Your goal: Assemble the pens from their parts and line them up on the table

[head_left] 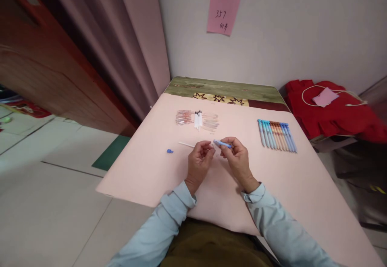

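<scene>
My right hand (237, 158) pinches a blue pen part (221, 143) above the pink table cover (151, 170), its tip pointing left. My left hand (199, 159) is curled close beside it, fingers pinched on something too small to make out. A thin white refill (186, 144) lies on the cover just left of my left hand. A small blue cap (169, 151) rests further left.
Clear pen barrels and white refills (198, 120) lie in a pile at the back of the table. A row of blue and orange pens (277, 135) lies at the right. A red cloth (329, 110) with a cable sits beyond the table's right side.
</scene>
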